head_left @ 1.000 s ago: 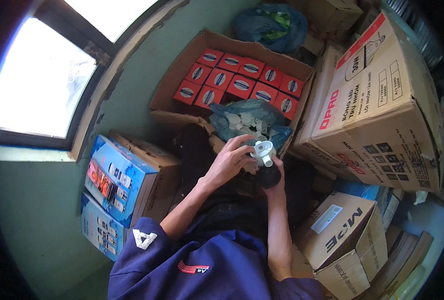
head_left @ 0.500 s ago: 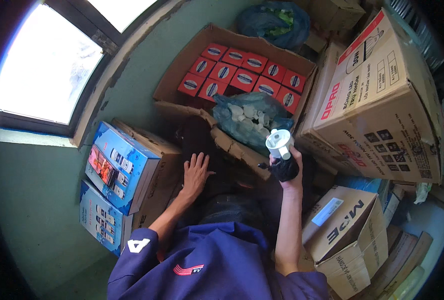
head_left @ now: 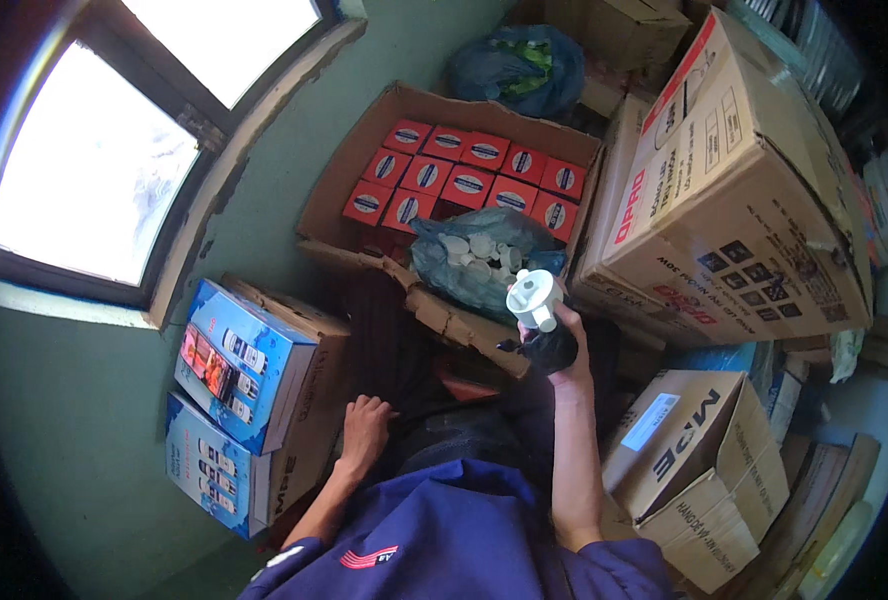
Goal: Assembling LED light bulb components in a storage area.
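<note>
Logging one white round fitting [head_left: 535, 297] atop a black part [head_left: 550, 348], grasped in my right hand [head_left: 575, 362], near a blue bag [head_left: 532, 236]; left hand [head_left: 366, 430] curled, grip indeterminable; beyond, red boxes [head_left: 467, 185] in a carton [head_left: 349, 150].

Storeroom, cardboard boxes [head_left: 709, 215], packed red cartons [head_left: 467, 186]

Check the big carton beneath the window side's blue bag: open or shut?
Open: the carton has no flaps across its top, and red boxes show inside.
</note>
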